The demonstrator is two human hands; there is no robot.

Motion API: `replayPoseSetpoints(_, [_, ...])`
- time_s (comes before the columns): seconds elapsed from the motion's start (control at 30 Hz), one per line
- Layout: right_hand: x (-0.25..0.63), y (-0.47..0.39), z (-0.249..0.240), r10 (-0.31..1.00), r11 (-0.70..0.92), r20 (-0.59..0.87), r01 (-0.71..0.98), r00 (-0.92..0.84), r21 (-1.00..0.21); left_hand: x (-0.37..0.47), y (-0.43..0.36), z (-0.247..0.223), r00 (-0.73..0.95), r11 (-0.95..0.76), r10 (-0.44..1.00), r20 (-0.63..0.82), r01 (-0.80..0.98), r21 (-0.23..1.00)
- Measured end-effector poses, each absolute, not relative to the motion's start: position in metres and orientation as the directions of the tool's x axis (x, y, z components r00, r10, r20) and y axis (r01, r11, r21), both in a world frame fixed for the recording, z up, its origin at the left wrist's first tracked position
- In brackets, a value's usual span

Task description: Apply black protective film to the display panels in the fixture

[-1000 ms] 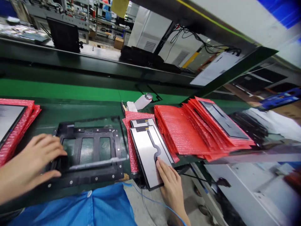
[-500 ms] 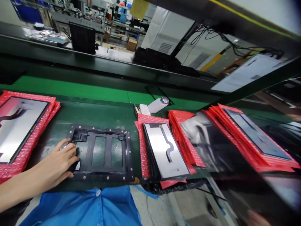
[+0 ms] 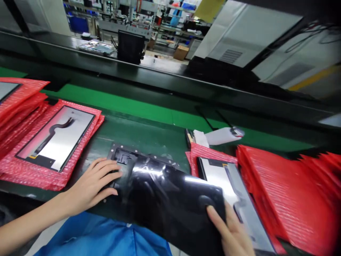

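we take the black frame [image 3: 128, 149] on the bench [image 3: 157, 137] as our landmark. the thing in hand, a glossy black sheet [image 3: 173, 202], lies slanted across the frame, hiding most of it and reaching out past its right side; whether it touches the frame or hangs just above, we cannot tell. our right hand [image 3: 234, 231], right of the frame, pinches the sheet's right end, thumb on the shiny upper face and the other fingers round behind the edge. our left hand [image 3: 98, 183] is at the frame's left side, fingers loosely spread and thumb apart, closed on nothing that we can see. we judge the sheet light and thin, and its wavy reflections hint that it may flex, so support at one end alone could let the other dip. the polished face probably slips under dry fingers and marks easily, so we would hold it by its edges, ideally a hand at each end, pressing gently in case it is brittle. right of the frame lies a silver-backed panel [image 3: 247, 206] beside red bubble sleeves [image 3: 282, 188]; left of it, a second panel [image 3: 77, 135] rests on pinkish bubble wrap [image 3: 85, 151].
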State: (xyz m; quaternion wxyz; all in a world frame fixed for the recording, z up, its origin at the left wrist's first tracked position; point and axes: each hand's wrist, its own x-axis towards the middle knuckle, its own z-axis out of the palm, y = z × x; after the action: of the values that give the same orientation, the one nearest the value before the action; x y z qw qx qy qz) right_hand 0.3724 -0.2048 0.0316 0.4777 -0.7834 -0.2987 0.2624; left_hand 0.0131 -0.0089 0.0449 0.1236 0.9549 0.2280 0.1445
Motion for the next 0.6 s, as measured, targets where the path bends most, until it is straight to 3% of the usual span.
replayPoseSetpoints(0.1, [0.338, -0.157, 0.041, 0.760, -0.406, -0.242, 0.149, 0.603, -0.902, 0.009, -0.003, 0.035, 0.829, -0.850, 0.502, 0.245, 0.423, 0.313])
replayPoseSetpoints(0.6, [0.322, -0.110, 0.036, 0.743, -0.460, -0.280, 0.159, 0.608, -0.874, 0.006, 0.010, 0.010, 0.759, -0.753, 0.618, 0.205, 0.498, 0.430])
